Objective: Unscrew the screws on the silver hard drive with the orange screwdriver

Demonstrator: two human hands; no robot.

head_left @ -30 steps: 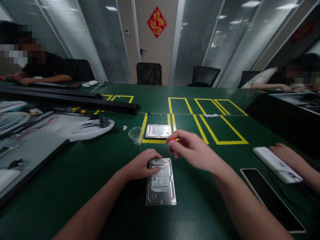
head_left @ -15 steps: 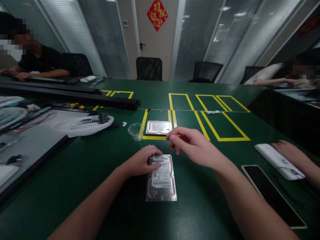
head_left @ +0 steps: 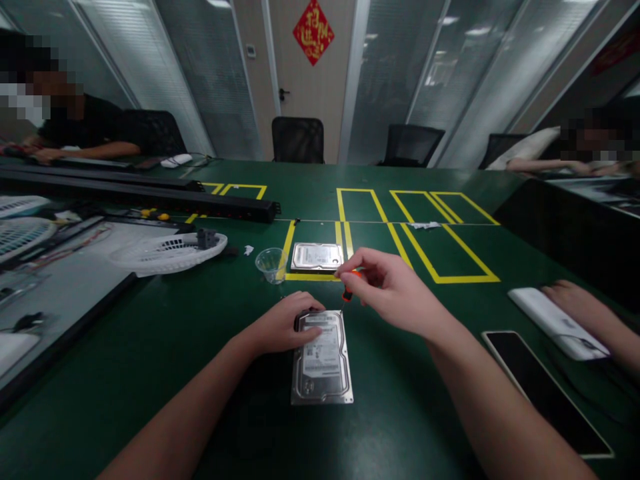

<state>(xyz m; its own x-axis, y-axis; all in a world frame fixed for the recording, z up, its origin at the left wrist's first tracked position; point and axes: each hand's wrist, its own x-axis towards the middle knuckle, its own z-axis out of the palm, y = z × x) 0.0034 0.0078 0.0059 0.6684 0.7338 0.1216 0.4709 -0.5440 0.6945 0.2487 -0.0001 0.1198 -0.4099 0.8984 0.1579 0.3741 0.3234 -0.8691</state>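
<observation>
While the left hand [head_left: 290, 325] grips the near hard disk drive [head_left: 323, 363] by its far-left corner, thumb across the label, the right hand [head_left: 387, 293] pinches an orange-and-black screwdriver [head_left: 347, 295] between thumb and fingers. The near hard disk drive lies label up on the green tabletop [head_left: 400, 413], directly before the person. The shaft points down at the far-right corner; whether its tip is seated cannot be told. For sound engagement, the shaft should probably stand square to the cover — firm axial pressure, slow turns — with the left hand resisting rotation. Beyond the far edge, a clear plastic cup [head_left: 273, 267] stands to the left and a second hard disk drive [head_left: 317, 255] lies ahead, limiting forward travel. Rightward, the tabletop extends to the smartphone [head_left: 545, 393], which should allow lateral wrist movement.
</observation>
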